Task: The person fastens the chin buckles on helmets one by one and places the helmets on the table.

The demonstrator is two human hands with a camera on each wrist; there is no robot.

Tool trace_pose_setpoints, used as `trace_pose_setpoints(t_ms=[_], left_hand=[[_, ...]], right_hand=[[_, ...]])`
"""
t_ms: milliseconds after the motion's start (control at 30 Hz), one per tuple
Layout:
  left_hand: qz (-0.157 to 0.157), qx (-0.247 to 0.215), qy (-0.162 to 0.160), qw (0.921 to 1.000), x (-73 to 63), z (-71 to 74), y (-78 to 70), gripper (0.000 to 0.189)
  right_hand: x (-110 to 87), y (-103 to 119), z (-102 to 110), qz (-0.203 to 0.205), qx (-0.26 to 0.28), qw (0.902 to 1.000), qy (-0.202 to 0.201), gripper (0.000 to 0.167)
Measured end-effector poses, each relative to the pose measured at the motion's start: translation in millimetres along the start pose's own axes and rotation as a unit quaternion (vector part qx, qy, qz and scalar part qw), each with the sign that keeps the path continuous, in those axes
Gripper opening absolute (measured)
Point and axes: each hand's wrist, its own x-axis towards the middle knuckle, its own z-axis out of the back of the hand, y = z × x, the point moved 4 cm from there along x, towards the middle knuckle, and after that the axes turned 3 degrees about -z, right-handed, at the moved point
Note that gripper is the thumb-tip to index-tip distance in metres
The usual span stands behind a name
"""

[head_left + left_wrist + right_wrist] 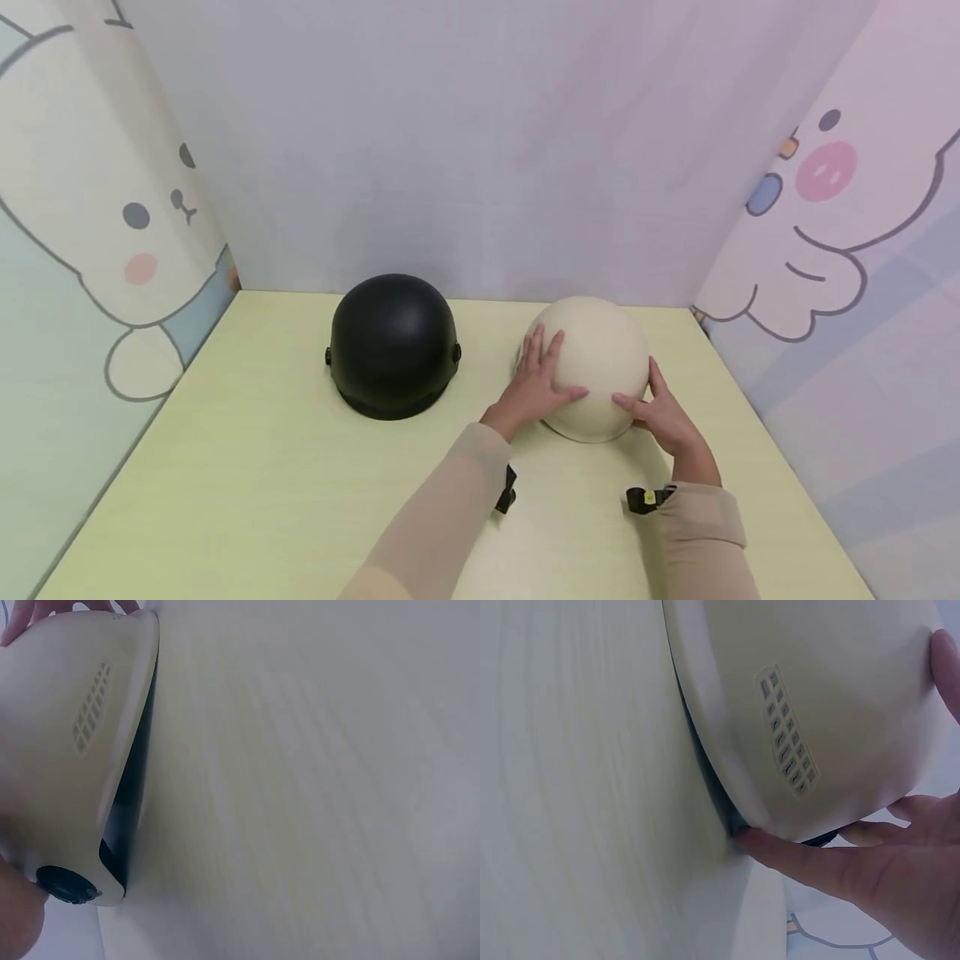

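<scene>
A cream helmet (592,358) sits dome up at the right of the tabletop. Its slotted vent (787,731) and dark inner edge (133,799) show in the wrist views. My left hand (532,385) rests on its left side with fingers spread over the shell and thumb toward the front. In the left wrist view, part of that hand is beside a black round fitting (67,885). My right hand (666,417) grips the helmet's right side, thumb on the shell. One right finger (802,859) touches the lower rim; the others bend behind the shell.
A black helmet (393,346) with side knobs stands dome up to the left. The pale yellow table (247,483) ends at a plain grey curtain (450,150). Cartoon-printed panels flank both sides. Black wrist-worn devices hang under both sleeves.
</scene>
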Motion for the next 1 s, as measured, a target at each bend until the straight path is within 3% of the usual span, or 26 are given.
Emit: trace_pose_setpoints(t_ms=[100, 267, 500, 767, 1000], left_hand=[[0.005, -0.018, -0.002, 0.9998, -1.6, 0.3, 1.9, 0.103], [0.012, -0.048, -0.003, 0.9988, -7.5, 2.1, 2.5, 0.100], [0.021, -0.032, -0.003, 0.9993, -21.4, 8.3, 4.3, 0.091], [0.031, -0.019, -0.001, 0.9993, -43.0, 30.6, 10.2, 0.084], [0.010, 0.005, -0.020, 0.9997, -58.8, 54.0, 15.3, 0.080]], right_hand=[[-1.6, 2, -2, -0.008, -0.004, 1.0000, -0.001, 0.106], [-9.3, 12, -3, -0.030, -0.066, 0.9970, -0.029, 0.111], [-20.0, 31, -8, -0.019, -0.144, 0.9874, -0.064, 0.113], [-28.9, 62, -27, 0.016, -0.197, 0.9749, -0.103, 0.108], [-30.7, 78, -46, 0.042, -0.189, 0.9709, -0.141, 0.095]])
